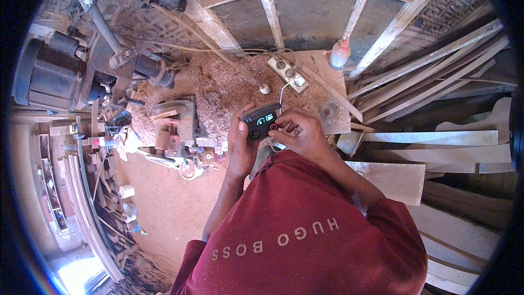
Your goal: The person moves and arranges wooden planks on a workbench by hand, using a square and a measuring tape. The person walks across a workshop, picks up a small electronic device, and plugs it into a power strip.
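My left hand [240, 141] is wrapped round the left end of a small black device [258, 122] with a lit display. At the device's right end, the thumb and fingers of my right hand [301, 132] are pinched by a small red-ringed part [273, 127]; whether that is a knob or a button I cannot tell. A white cable [281, 97] runs between the device and a white power strip [289, 74] just beyond. Both hands are held in front of my chest, near the bench edge.
Wood shavings [218, 79] cover much of the bench. A red-capped bottle [340, 55] and a glass jar [329, 110] stand at its right. A large motor [52, 71] is at far left, a white cup [190, 168] below the bench tools. Long planks [431, 137] crowd the right side.
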A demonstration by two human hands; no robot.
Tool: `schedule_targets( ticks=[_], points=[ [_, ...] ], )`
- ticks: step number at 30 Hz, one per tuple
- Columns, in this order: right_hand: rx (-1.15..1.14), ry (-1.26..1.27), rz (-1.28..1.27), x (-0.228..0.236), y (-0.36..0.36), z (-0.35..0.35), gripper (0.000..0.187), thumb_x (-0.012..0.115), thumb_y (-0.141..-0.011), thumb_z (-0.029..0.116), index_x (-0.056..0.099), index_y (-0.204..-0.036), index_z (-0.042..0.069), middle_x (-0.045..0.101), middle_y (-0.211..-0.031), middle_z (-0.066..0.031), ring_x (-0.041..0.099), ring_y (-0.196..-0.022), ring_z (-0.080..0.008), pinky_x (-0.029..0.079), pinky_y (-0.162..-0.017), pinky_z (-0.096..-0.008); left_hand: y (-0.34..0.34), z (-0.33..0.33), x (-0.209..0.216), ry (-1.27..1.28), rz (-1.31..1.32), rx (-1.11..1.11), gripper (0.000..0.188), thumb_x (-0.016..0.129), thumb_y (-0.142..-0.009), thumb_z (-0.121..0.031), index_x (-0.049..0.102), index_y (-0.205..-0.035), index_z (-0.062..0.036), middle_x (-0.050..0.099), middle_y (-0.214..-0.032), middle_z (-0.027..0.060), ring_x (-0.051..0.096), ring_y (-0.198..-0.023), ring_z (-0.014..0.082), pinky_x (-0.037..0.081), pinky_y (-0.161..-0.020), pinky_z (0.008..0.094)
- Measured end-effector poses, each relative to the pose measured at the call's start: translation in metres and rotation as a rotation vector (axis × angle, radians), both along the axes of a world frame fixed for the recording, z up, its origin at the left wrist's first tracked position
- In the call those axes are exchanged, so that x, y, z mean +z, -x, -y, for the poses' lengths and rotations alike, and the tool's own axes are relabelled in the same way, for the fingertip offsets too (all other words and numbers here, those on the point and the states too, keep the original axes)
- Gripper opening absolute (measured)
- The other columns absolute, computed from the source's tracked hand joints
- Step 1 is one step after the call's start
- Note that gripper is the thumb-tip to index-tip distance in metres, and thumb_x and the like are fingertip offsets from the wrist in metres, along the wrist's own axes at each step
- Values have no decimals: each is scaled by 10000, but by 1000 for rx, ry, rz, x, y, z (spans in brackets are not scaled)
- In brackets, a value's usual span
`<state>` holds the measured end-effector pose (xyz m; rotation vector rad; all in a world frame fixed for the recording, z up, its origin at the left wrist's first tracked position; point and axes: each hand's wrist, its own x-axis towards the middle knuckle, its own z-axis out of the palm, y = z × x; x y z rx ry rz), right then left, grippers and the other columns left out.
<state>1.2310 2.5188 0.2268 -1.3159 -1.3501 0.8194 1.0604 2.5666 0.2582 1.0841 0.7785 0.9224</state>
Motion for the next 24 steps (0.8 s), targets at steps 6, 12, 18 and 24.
schedule_targets(
  ticks=[6,12,18,24],
  points=[
    [-9,18,-15,6,-2,0,264,839,-779,138,696,-954,2,667,-944,-93,666,-814,-167,551,-660,-276,-3,0,0,16,10,15,665,410,-1017,-564,388,-1423,-38,539,-1310,154,585,-1181,261,507,-964,404],
    [-14,53,-29,-2,-1,-2,271,843,-771,138,696,-954,2,662,-936,-94,657,-796,-170,545,-656,-279,-3,-1,-2,17,-21,1,705,446,-993,-596,381,-1428,-45,551,-1295,156,596,-1162,252,513,-948,395],
    [-8,3,143,-6,-3,-5,256,820,-800,158,690,-954,1,655,-938,-99,654,-794,-179,549,-697,-304,0,-4,-14,84,109,8,643,472,-980,-572,435,-1359,-54,559,-1294,163,604,-1147,271,517,-940,411],
    [82,131,-64,-19,-13,8,253,773,-854,173,666,-981,-19,667,-1007,-116,666,-878,-166,544,-716,-292,6,-4,-30,75,-60,162,276,619,-933,-69,528,-1193,-46,623,-1206,152,637,-1083,237,559,-922,380]
  ],
)
